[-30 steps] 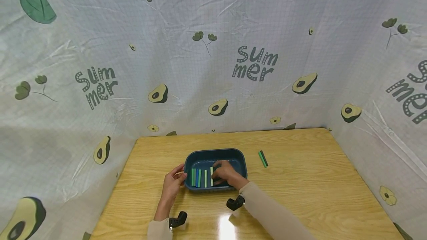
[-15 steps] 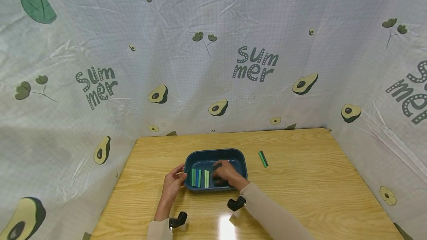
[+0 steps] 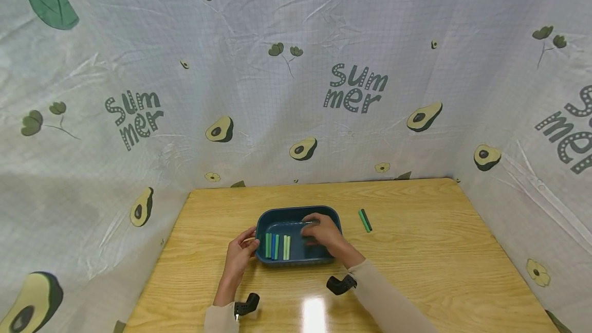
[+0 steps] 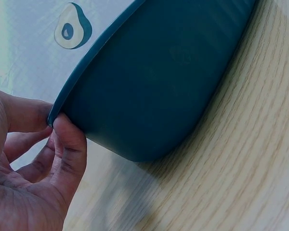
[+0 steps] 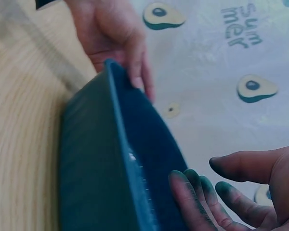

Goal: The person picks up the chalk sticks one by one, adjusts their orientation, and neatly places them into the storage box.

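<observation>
A dark blue plastic tray (image 3: 297, 246) sits on the table. My left hand (image 3: 239, 254) pinches its left rim, thumb and fingers on either side of the wall (image 4: 144, 82) in the left wrist view. Inside, on the left, several chalk-like sticks lie side by side: green ones (image 3: 267, 245), a blue one (image 3: 273, 246) and pale yellow-green ones (image 3: 287, 247). Over the tray's right half hovers my right hand (image 3: 327, 233), apart from the sticks. Its fingers are spread and loosely bent, holding nothing. Dark green smudges mark its fingertips (image 5: 195, 178) in the right wrist view.
On the wooden table (image 3: 416, 251), right of the tray, a green stick (image 3: 363, 221) and a black stick (image 3: 367, 219) lie together. A white printed curtain (image 3: 259, 91) hangs behind and at both sides. A black wrist camera (image 3: 341, 285) sits on my right wrist.
The pale stick under my right hand has come to lie against the other pale one. My right hand has let go and drawn back rightward. The left hand stays on the rim.
</observation>
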A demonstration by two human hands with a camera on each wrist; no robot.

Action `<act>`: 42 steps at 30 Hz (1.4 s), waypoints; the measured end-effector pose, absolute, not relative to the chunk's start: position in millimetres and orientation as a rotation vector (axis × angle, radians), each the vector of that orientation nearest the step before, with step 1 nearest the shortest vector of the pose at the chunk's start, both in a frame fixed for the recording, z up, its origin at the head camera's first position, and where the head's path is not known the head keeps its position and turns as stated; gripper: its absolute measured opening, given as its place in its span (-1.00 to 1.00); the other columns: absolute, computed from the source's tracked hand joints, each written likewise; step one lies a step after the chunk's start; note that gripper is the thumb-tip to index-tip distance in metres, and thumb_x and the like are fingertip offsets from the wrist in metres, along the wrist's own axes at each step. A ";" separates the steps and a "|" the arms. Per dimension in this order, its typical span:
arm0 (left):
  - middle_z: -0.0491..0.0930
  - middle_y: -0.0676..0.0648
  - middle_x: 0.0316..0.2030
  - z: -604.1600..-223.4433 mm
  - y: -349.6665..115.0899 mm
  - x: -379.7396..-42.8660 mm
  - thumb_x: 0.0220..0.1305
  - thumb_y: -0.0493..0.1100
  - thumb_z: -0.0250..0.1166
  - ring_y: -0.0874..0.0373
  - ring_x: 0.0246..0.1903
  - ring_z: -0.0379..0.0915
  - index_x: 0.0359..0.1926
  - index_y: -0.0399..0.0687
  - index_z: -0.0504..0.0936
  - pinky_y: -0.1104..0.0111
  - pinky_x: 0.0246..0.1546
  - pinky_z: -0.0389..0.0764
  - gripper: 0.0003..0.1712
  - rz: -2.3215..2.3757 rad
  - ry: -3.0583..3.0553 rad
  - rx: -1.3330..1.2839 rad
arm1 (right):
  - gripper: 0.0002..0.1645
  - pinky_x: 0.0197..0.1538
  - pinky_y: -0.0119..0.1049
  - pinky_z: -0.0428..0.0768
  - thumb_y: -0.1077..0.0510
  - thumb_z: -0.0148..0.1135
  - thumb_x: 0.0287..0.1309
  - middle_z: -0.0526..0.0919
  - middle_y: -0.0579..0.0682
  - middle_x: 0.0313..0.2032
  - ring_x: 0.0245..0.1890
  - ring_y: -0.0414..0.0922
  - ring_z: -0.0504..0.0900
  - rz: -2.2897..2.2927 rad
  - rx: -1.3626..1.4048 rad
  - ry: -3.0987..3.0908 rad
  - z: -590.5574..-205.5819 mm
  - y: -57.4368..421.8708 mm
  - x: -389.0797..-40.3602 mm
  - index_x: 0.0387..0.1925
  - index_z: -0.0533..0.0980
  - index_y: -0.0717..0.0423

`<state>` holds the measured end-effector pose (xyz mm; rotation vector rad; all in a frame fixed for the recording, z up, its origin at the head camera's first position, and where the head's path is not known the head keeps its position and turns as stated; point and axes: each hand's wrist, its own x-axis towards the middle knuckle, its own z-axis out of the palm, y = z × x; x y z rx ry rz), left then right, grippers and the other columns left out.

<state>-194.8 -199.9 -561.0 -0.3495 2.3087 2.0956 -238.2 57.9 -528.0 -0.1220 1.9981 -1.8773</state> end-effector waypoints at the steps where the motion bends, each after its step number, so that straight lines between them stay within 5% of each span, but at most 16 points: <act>1: 0.44 -0.32 0.17 -560.8 -200.0 -194.8 0.35 -0.40 0.17 0.32 -0.24 0.48 0.32 -0.26 0.42 0.47 -0.36 0.56 -0.48 2.093 2.309 -0.349 | -0.48 -0.14 -0.08 0.69 0.24 0.27 0.21 0.64 0.23 -0.08 -0.20 -0.04 0.69 -1.887 -0.121 1.997 -526.5 60.3 -237.5 0.19 0.42 0.29; 14: 0.46 -0.30 0.15 -564.2 -199.6 -196.1 0.34 -0.40 0.17 0.33 -0.25 0.48 0.31 -0.24 0.44 0.47 -0.35 0.56 -0.49 2.084 2.322 -0.356 | -0.61 -0.14 -0.06 0.69 0.25 0.19 0.28 0.64 0.21 -0.08 -0.22 -0.03 0.69 -1.994 -0.002 2.099 -516.2 96.8 -231.6 0.13 0.47 0.21; 30: 0.46 -0.33 0.15 -564.8 -199.6 -195.4 0.34 -0.41 0.16 0.33 -0.24 0.49 0.31 -0.27 0.43 0.48 -0.35 0.56 -0.49 2.086 2.328 -0.355 | -0.61 -0.01 0.01 0.66 0.25 0.18 0.31 0.59 0.30 -0.03 -0.10 0.13 0.67 -2.035 0.083 2.257 -518.5 143.0 -225.7 0.15 0.45 0.27; 42: 0.45 -0.34 0.15 -566.1 -200.5 -196.3 0.34 -0.41 0.17 0.34 -0.25 0.49 0.31 -0.28 0.43 0.48 -0.36 0.56 -0.49 2.092 2.331 -0.349 | -0.56 -0.02 -0.05 0.67 0.23 0.20 0.29 0.61 0.30 0.03 -0.09 0.06 0.70 -2.005 0.231 2.503 -539.6 169.9 -229.5 0.18 0.45 0.26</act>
